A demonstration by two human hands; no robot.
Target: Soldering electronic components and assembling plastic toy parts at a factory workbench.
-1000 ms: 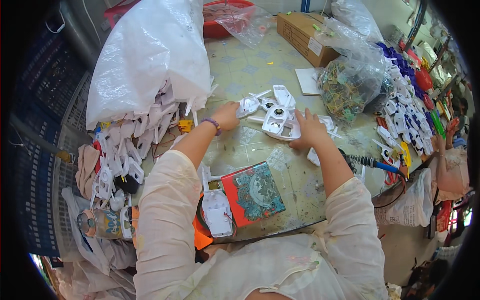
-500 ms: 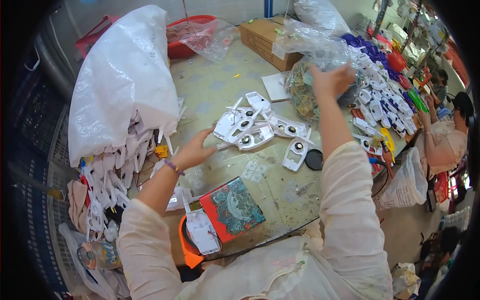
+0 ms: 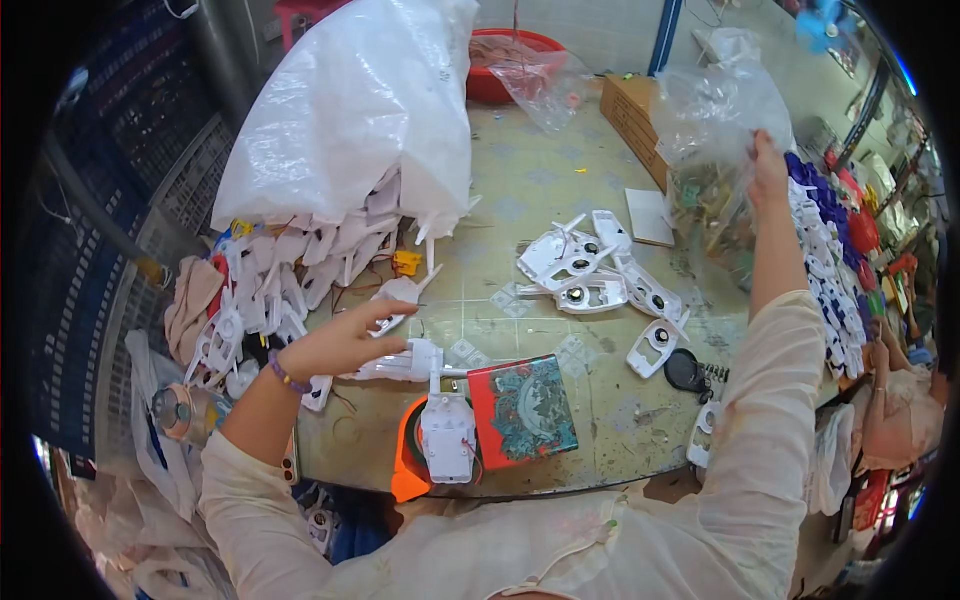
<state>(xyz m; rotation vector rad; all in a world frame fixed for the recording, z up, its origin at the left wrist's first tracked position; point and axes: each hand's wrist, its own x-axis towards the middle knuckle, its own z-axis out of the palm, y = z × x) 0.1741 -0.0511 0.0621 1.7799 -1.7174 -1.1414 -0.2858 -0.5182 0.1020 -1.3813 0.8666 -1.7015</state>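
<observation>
My right hand is closed on the rim of a clear plastic bag, with a tangle of thin coloured wires inside. My left hand hovers with fingers apart beside a white plastic part at the near left, holding nothing. In the middle of the table lies a cluster of white plastic frames with round dark-and-metal pieces set in them. Closer to me, a white housing rests on an orange tape dispenser, next to a red box with a dark printed picture.
A big white sack spills a pile of white parts on the left. At the back stand a red basin and a cardboard box. More white parts are heaped on the right, near another person.
My view has swung, so the table sits farther right. My left hand has drawn back from the white frames toward the near left. My right hand has closed on the bag and raised its rim.
</observation>
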